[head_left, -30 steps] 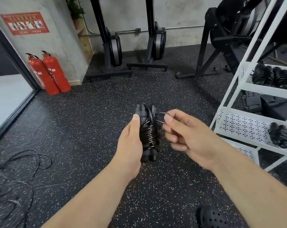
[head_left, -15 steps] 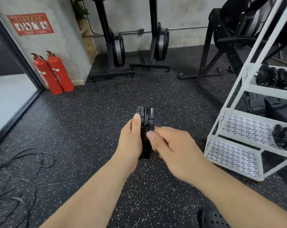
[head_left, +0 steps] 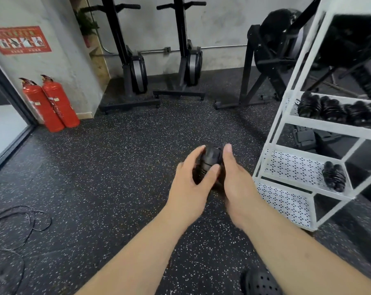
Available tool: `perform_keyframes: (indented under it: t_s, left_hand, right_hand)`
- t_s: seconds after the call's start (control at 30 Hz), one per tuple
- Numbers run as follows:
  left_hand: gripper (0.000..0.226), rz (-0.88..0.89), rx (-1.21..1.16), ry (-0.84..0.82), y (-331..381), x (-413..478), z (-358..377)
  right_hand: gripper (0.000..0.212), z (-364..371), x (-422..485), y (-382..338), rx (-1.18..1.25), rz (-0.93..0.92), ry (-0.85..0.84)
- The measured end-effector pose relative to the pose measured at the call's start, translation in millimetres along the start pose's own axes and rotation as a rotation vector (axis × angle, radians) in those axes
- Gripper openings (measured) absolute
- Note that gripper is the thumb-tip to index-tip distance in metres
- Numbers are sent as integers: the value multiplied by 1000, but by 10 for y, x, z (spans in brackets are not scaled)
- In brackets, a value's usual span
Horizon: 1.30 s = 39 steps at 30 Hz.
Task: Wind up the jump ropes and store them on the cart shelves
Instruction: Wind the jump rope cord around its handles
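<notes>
White perforated metal cart [head_left: 291,169] at three o'clock: upper shelf carries several black wound rope bundles [head_left: 338,111], middle shelf one [head_left: 333,176]. Left hand [head_left: 191,186] and right hand [head_left: 237,179] clasp the black wound jump rope [head_left: 210,161] (blurred) at centre.

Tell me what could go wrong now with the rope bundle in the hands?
The wound jump rope sits between the left hand and right hand; if the fingers loosen, the coil might spring undone. It could also drop on the way to the cart. Loose ropes on the floor lie to the left, so a careless step there might trip the person.
</notes>
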<state>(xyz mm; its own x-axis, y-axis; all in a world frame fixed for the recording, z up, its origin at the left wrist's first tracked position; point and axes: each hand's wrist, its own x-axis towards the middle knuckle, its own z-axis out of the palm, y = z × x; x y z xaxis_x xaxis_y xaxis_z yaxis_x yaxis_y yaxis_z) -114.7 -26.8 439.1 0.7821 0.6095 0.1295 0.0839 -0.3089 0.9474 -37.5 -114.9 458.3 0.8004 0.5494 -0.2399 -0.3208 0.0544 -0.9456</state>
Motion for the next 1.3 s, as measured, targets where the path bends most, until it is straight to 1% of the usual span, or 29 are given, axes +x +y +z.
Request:
perform_keyframes:
  t_s: [0.07,0.13,0.2,0.27,0.33,0.43,0.47,0.53,0.57,0.63,0.7,0.8,0.93,1.07,1.17,1.3]
  left_hand:
    - [77,-36,149,-83,15,-36,122]
    - [94,-57,233,-160,21,-81,245]
    - [104,-14,318,-201,32,-109,357]
    - [107,33,387,-222,67,-133,481]
    - [106,51,399,-222,133,-169,636]
    - [101,78,344,-216,232,-215,894]
    - [102,84,330,-221,258,-216,981]
    - [106,82,321,-240,303,-218,1162]
    - [107,78,318,-252,333,-215,1256]
    - [109,70,331,-293,402,-203,1453]
    - [110,52,391,-343,463,-167,1649]
    - [108,34,420,-427,555,-90,1914]
    - [104,2,329,-520,631,-58,2199]
    - [97,20,245,-541,580,15,2409]
    - [90,50,263,-549,529,95,2558]
    - [80,28,324,-544,407,209,2773]
  right_hand:
    - [44,-75,-25,-3,-64,-23,-29]
    - [44,-192,-30,-19,-73,-43,18]
    - [47,-334,-17,-32,-9,-33,100]
    - [52,-459,-27,-58,44,-18,161]
    - [57,-587,-39,-76,110,13,205]
    - [64,-864,1,-103,209,63,260]
    - [70,-961,8,-123,228,67,249]
    - [84,-1153,0,-170,192,60,203]
    - [81,-1256,-5,-208,128,33,215]
    - [64,-1442,-52,-322,-18,-9,269]
    - [61,-1629,-63,-407,-72,-24,298]
    - [56,-1890,-14,-471,-59,-45,321]
    - [52,-2214,106,-506,-29,-64,407]
    - [56,-2504,293,-437,53,-18,476]
    - [54,-2703,436,-318,70,-4,489]
    - [56,-2930,564,-189,86,22,512]
